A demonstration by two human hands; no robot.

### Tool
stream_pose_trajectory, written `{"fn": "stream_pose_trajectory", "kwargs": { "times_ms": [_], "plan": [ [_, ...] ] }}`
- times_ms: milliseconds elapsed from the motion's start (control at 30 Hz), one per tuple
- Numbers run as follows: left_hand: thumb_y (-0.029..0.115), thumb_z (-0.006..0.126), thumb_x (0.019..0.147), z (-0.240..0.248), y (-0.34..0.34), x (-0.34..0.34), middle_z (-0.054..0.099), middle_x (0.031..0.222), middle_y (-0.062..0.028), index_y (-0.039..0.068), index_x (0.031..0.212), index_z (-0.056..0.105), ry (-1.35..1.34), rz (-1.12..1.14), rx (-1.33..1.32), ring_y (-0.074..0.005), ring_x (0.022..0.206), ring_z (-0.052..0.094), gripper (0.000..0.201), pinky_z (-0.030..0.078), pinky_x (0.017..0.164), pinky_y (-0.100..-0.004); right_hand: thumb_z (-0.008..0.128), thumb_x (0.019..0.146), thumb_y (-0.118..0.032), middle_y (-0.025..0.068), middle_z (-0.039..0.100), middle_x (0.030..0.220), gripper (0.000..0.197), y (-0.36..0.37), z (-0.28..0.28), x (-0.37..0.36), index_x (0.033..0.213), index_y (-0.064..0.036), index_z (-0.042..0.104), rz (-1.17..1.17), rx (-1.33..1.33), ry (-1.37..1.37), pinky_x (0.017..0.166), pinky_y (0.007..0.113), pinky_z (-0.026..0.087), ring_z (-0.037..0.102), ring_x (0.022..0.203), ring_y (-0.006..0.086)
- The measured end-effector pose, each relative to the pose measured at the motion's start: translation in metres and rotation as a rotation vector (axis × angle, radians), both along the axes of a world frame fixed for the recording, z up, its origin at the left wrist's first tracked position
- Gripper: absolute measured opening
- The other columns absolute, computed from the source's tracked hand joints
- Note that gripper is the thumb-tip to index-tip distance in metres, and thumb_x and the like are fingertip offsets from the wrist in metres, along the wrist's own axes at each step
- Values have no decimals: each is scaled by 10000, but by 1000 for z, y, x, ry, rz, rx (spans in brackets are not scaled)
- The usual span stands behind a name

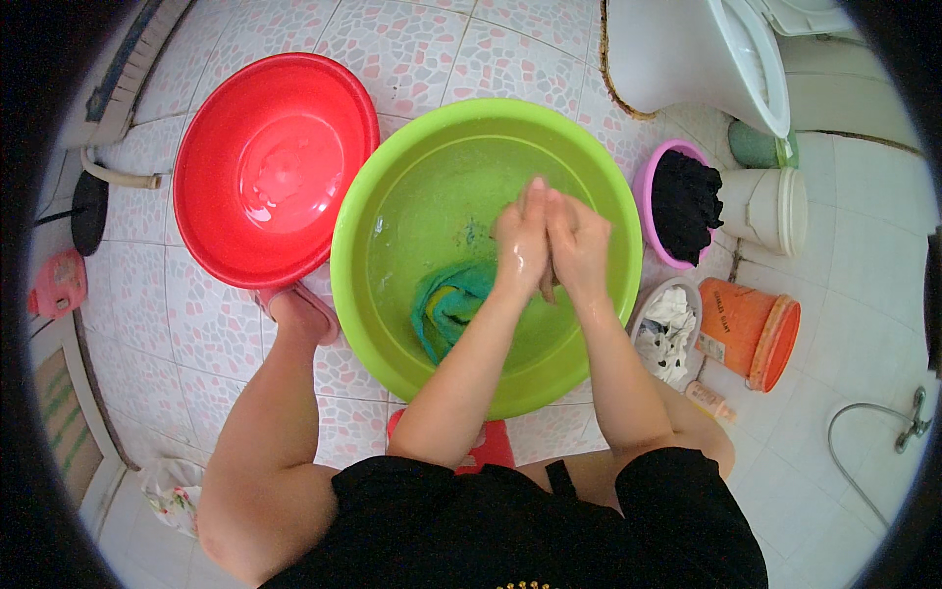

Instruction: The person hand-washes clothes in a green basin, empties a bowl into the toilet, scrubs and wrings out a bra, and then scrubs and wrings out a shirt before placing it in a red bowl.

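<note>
Well, left hand [520, 240] and right hand [581, 240] press together above the green basin [341, 257] — fingers partly curled, can't tell if they hold anything; best stay low over the water [422, 187], teal cloth [469, 283] soaking near-left

Orange plastic bucket [775, 329], at three o'clock: dark printed lettering [731, 310] across its wall. Pale label [709, 346], lower on the same bucket: print too small to read.

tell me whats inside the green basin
Water and a teal cloth with a yellow part, lying toward the near left. The left hand and right hand, held together, hide part of the water; the forearms cover more, so anything under them can't be seen.
</note>
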State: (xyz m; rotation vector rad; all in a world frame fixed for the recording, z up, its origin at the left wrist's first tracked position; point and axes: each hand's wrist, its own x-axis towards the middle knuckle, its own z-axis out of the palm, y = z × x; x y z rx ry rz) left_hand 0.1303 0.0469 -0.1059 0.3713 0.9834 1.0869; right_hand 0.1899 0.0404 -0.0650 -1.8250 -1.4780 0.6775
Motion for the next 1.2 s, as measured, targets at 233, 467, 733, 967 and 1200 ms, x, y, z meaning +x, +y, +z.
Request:
{"fn": "stream_pose_trajectory", "kwargs": {
  "times_ms": [233,467,733,967,1200],
  "plan": [
    [294,510,828,-61,11,-40,535,936,-153,-56,965,492,250,184,-79,-232,896,504,377,385,820,-336,442,812,-216,189,473,1079,316,13,-60,35,1089,-77,379,21,-232,498,872,361,344,451,1016,329],
    [94,592,700,-79,-6,-56,298,1201,-263,-20,1169,343,923,316,174,-366,1112,332,543,263,949,-413,597,745,-271,141,284,1303,490,-2,-114,30,1193,-174,422,234,-101,-420,965,483,196,295,1175,324],
    [239,523,796,-106,-34,-48,270,1234,-243,229,1255,388,1428,-48,92,-438,1108,311,479,253,899,-532,571,750,-423,129,175,1379,606,-10,-141,5,1286,-275,331,296,-252,-551,961,562,155,209,1226,370],
    [345,510,803,-136,-37,-46,291,1282,-232,206,1258,380,1454,-474,-159,-418,1134,300,493,248,911,-543,576,747,-373,164,189,1365,632,-6,-173,6,1298,-222,305,270,-432,-675,872,564,274,297,1164,386],
    [397,481,807,-173,-29,-49,302,1279,-233,176,1273,359,1290,-320,-79,-374,1171,304,529,246,960,-495,616,706,-192,173,346,1261,607,-2,-226,33,1256,-172,360,18,-345,-99,845,455,355,380,1077,365]
  ]
}}
